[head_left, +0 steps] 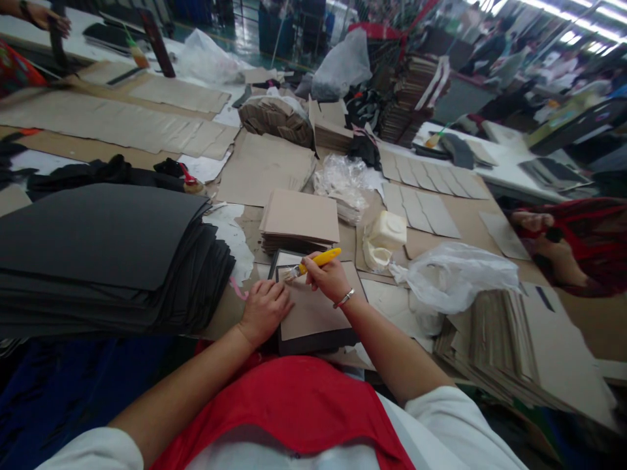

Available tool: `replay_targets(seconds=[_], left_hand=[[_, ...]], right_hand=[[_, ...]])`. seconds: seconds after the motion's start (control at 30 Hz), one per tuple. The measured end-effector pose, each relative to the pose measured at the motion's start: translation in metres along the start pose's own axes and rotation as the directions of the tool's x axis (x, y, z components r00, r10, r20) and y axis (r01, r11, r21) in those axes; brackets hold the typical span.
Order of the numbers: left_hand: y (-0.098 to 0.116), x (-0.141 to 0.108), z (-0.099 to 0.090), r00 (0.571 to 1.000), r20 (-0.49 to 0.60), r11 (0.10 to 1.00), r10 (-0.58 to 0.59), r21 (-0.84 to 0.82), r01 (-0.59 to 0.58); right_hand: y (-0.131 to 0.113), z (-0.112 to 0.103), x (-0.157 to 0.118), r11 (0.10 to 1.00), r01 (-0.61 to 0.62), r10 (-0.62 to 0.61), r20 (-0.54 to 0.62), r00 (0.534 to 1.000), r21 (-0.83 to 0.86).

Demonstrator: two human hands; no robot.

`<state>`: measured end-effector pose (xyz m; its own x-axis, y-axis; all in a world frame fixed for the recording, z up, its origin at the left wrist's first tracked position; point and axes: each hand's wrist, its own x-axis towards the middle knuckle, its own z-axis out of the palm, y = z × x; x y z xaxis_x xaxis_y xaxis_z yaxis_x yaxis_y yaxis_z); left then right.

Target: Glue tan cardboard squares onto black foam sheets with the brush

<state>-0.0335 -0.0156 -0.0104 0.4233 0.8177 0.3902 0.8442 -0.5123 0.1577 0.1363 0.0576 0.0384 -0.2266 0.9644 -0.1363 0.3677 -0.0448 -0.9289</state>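
Observation:
In my right hand [326, 277] is a brush with a yellow handle [326, 256]. Its bristles [290, 274] point left and down, at the upper left of a beige board [318, 313]. The board lies on a dark grey sheet [318, 343] that shows past its front edge. My left hand [267, 307] rests palm down along the board's left edge, fingers laid out with no object in them. Just behind the board stands a stack of beige boards [301, 215].
A tall pile of dark grey sheets [98, 235] is at left. To the right are a cut-open whitish plastic jug [386, 232], a plastic bag [460, 274] and stacked beige boards [504, 339]. Co-workers' hands show at right [548, 238] and far upper left [53, 23].

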Motion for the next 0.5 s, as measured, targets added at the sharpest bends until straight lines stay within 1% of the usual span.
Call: replay_targets(seconds=[0.1,0.2,0.3,0.4,0.5], left_hand=[[-0.001,0.0,0.001,1.0,-0.001,0.999,-0.014,-0.042,0.014],[-0.003,0.0,0.0,1.0,0.0,0.998,-0.013,-0.062,0.013],[-0.002,0.001,-0.004,1.0,0.014,0.999,-0.003,-0.048,0.004],[0.009,0.003,-0.006,0.999,0.048,0.999,0.025,-0.027,-0.023],[0.029,0.003,-0.004,0.985,0.104,0.987,0.136,-0.096,-0.126]], right_hand=[[0.009,-0.021,-0.001,0.999,-0.04,0.039,-0.054,0.998,-0.022],[0.019,-0.055,-0.009,0.996,-0.083,0.078,-0.148,0.986,-0.024],[0.028,-0.087,-0.02,0.993,-0.109,0.096,-0.274,0.957,-0.033],[0.033,-0.108,-0.029,0.988,-0.137,0.104,-0.372,0.922,-0.064],[0.032,-0.115,-0.035,0.986,-0.141,0.089,-0.436,0.896,-0.087]])
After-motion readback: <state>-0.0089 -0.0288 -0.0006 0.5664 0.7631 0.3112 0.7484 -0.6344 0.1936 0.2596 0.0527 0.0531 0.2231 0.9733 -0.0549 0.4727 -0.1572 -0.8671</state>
